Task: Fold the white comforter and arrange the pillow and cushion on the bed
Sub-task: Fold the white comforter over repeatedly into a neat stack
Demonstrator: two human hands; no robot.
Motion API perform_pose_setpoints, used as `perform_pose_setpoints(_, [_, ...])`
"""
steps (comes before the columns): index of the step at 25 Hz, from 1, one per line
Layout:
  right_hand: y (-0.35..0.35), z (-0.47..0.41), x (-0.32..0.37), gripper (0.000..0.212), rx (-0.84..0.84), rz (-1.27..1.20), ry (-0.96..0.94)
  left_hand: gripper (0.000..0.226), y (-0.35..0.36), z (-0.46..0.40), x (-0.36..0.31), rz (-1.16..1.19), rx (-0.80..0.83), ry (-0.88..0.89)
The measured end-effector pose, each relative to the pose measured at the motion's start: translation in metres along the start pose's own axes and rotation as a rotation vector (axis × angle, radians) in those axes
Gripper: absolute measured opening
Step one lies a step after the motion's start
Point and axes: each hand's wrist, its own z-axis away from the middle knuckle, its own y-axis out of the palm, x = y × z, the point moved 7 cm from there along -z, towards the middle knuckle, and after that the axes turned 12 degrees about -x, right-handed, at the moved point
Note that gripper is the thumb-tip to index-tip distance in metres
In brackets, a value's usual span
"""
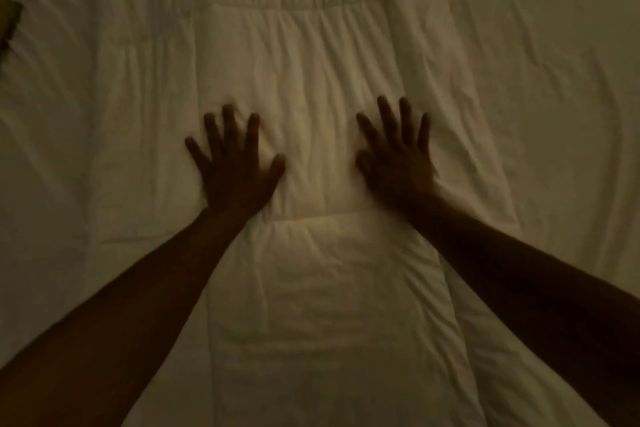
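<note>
Comforter looks already folded into a long strip down the middle of the bed, left hand and right hand pressing it flat with fingers spread, pillow and cushion nowhere in view yet.

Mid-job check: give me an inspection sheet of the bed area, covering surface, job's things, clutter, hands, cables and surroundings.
Surface: bed sheet, white, wrinkled, in dim light.
Job's things: comforter folded into a long strip running away from the camera; pillow and cushion not in view.
Clutter: a dark object at the left edge, too cut off to identify.
Hands: left hand and right hand both lie flat on the comforter, fingers spread.
Cables: nothing seen.
Surroundings: nothing seen beyond the bed.
</note>
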Motion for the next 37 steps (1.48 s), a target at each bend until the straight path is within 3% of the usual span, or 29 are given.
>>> perform_pose_setpoints(3, [0.02, -0.044, -0.07, 0.063, 0.03, 0.049, 0.233, 0.077, 0.025, -0.041, 0.01, -0.066, 0.004, -0.01])
perform_pose_setpoints(6, [0.048, -0.026, -0.115, 0.066, 0.139, -0.049, 0.366, 0.074, 0.045, -0.032, 0.034, -0.019, 0.029, -0.103])
perform_pose_setpoints(9, [0.062, -0.017, -0.121, 0.072, 0.174, -0.084, 0.404, 0.074, 0.053, -0.017, 0.047, 0.08, 0.068, -0.262])
perform_pose_setpoints(14, [0.041, -0.016, -0.102, 0.072, 0.175, -0.071, 0.431, 0.078, 0.044, 0.006, 0.047, 0.063, 0.105, -0.211])
perform_pose_setpoints(18, [0.011, 0.086, -0.05, 0.069, 0.186, -0.08, 0.314, 0.081, 0.024, 0.093, 0.047, -0.002, 0.155, -0.131])
perform_pose_setpoints(23, [-0.008, 0.246, -0.033, 0.071, 0.274, 0.015, 0.416, 0.081, 0.001, 0.224, 0.056, -0.046, 0.224, -0.128])
perform_pose_setpoints(27, [-0.014, 0.317, -0.025, 0.069, 0.322, 0.003, 0.423, 0.083, -0.016, 0.319, 0.059, -0.071, 0.327, -0.133])
perform_pose_setpoints(34, [-0.046, 0.423, -0.025, 0.07, 0.409, 0.022, 0.471, 0.086, -0.049, 0.481, 0.083, -0.065, 0.534, -0.303])
perform_pose_setpoints(37, [-0.061, 0.488, -0.024, 0.07, 0.439, 0.001, 0.581, 0.083, -0.06, 0.532, 0.092, -0.019, 0.511, -0.361])
